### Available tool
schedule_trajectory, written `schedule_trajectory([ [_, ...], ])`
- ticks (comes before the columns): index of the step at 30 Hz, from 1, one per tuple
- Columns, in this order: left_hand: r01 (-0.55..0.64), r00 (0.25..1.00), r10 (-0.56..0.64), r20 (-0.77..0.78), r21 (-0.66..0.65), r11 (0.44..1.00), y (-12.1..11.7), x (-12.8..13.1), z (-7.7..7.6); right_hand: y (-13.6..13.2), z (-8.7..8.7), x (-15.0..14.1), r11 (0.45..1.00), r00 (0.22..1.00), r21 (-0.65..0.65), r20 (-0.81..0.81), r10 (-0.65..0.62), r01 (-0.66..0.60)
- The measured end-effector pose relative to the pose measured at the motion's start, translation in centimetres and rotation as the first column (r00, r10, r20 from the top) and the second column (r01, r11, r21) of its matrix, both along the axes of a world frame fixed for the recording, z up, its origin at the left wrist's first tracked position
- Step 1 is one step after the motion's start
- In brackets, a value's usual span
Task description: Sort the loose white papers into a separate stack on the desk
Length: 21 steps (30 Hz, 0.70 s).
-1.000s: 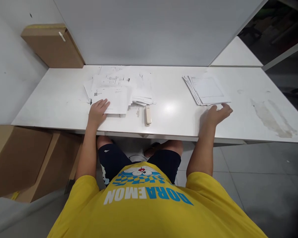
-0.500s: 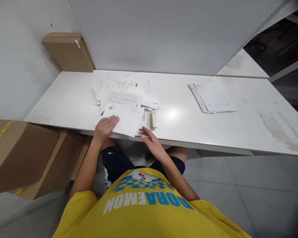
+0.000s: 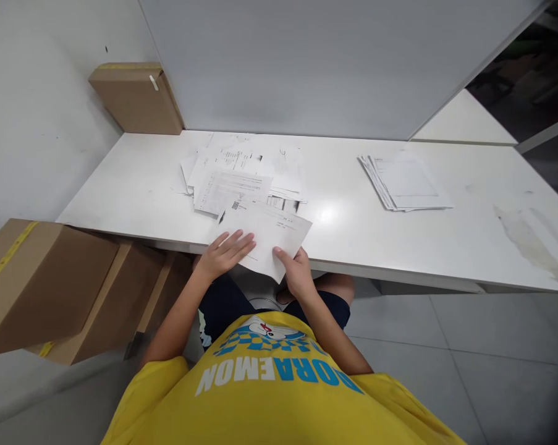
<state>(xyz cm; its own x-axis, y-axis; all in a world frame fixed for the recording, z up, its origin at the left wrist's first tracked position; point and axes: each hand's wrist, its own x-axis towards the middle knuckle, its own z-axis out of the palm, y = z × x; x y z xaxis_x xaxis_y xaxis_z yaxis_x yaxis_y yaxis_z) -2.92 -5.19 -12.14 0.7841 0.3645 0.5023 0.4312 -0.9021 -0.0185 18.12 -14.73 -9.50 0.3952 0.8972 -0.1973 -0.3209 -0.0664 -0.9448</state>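
A printed sheet of paper [image 3: 264, 235] hangs partly over the near edge of the white table [image 3: 135, 185]. My left hand [image 3: 225, 253] lies on its near left part with the fingers stretched out. My right hand [image 3: 297, 272] pinches the sheet's near corner, thumb on top. Behind the sheet lies a loose heap of printed papers [image 3: 241, 170]. The sheet covers the spot where a small cream stapler lay.
A neat stack of papers [image 3: 406, 182] lies at the right of the table. A brown cardboard box [image 3: 137, 99] stands in the far left corner against the wall. Larger cardboard boxes [image 3: 42, 284] stand on the floor at my left. A stain [image 3: 529, 244] marks the table's right end.
My right hand came from the right stack to the near edge and took hold of the sheet. My left hand slid the sheet from the heap toward me and to the right.
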Motion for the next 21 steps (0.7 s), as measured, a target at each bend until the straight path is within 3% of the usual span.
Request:
schedule_trajectory([
  [4, -0.127, 0.959, 0.165, 0.231, -0.171, 0.977, -0.6, 1.2, -0.2, -1.1, -0.4, 5.0, 0.971, 0.942, 0.097, 0.242, -0.234, 0.217],
  [7, -0.064, 0.904, 0.173, 0.390, -0.277, 0.959, -0.7, 3.9, 1.7, -1.8, -0.8, 10.7, 0.887, 0.811, 0.216, 0.361, -0.461, 0.409],
  [10, 0.047, 0.859, 0.148, 0.490, -0.364, 0.930, -1.7, 9.4, 3.8, -2.2, -2.0, 16.5, 0.795, 0.727, 0.291, 0.325, -0.605, 0.532],
  [13, 0.100, 0.802, 0.256, 0.539, -0.544, 0.833, -3.9, 16.5, 4.5, -2.7, -3.6, 20.9, 0.800, 0.740, 0.290, 0.309, -0.598, 0.525],
  [16, 0.177, 0.790, 0.271, 0.550, -0.628, 0.757, -6.2, 22.4, 3.8, -3.4, -4.6, 23.3, 0.821, 0.754, 0.263, 0.327, -0.570, 0.506],
  [18, 0.242, 0.745, 0.283, 0.604, -0.640, 0.729, -6.7, 24.6, 3.0, -3.9, -4.7, 24.2, 0.836, 0.762, 0.281, 0.348, -0.546, 0.471],
  [21, 0.282, 0.633, 0.353, 0.689, -0.629, 0.724, -6.0, 25.9, 1.7, -4.3, -4.3, 25.0, 0.871, 0.784, 0.316, 0.394, -0.480, 0.375],
])
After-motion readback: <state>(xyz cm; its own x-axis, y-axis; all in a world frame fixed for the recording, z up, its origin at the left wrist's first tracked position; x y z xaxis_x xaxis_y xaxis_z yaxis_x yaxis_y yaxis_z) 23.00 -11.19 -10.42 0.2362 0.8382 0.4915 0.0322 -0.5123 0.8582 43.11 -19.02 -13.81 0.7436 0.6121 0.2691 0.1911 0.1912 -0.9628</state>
